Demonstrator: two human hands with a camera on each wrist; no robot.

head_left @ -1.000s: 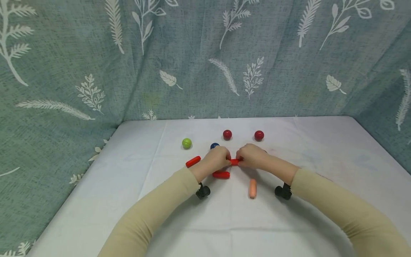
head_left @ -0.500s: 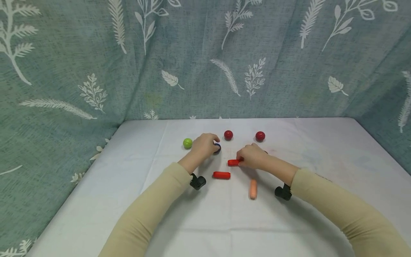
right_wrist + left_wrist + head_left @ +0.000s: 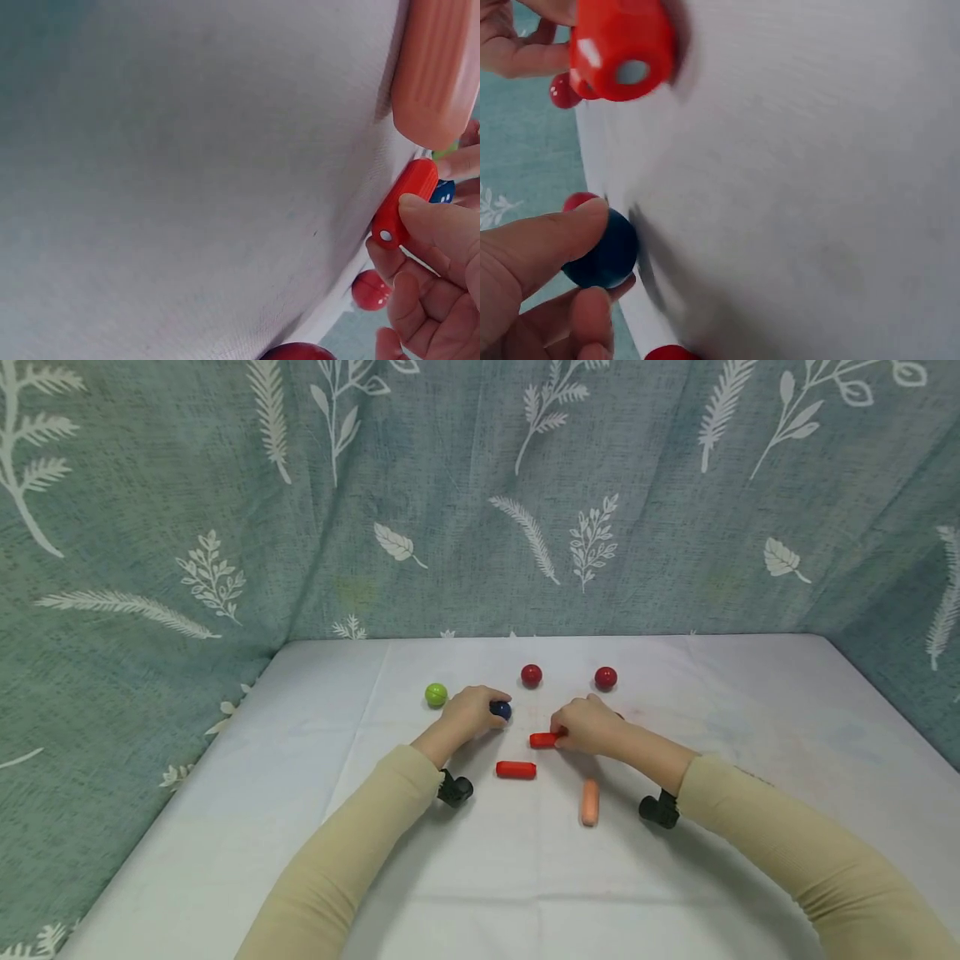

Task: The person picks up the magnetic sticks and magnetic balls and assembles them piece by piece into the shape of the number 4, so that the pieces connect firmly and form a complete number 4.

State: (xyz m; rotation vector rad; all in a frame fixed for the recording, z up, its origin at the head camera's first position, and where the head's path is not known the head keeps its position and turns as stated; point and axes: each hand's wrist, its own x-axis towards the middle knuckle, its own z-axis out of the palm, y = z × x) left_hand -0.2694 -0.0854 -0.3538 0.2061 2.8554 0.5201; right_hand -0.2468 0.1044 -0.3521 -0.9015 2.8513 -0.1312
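Observation:
My left hand (image 3: 467,713) pinches a dark blue ball (image 3: 611,255) between thumb and fingers, low over the white cloth. My right hand (image 3: 588,725) holds one end of a short red magnetic rod (image 3: 543,740), with thumb and finger on it in the right wrist view. A silvery dot marks the end of that rod (image 3: 386,235). A second red rod (image 3: 516,770) lies on the cloth just in front, between the hands, and looms large in the left wrist view. An orange-pink rod (image 3: 590,802) lies nearer, below the right hand.
Two red balls (image 3: 531,675) sit behind the hands, and a dark red edge (image 3: 619,716) shows behind my right wrist. A green ball (image 3: 436,695) is left of my left hand. Small black cameras (image 3: 455,788) hang under both wrists. A patterned curtain (image 3: 450,510) stands behind the table.
My left hand has let go of the red rod, moved left and back, and taken the blue ball, bringing it slightly nearer. My right hand has stayed on the rod.

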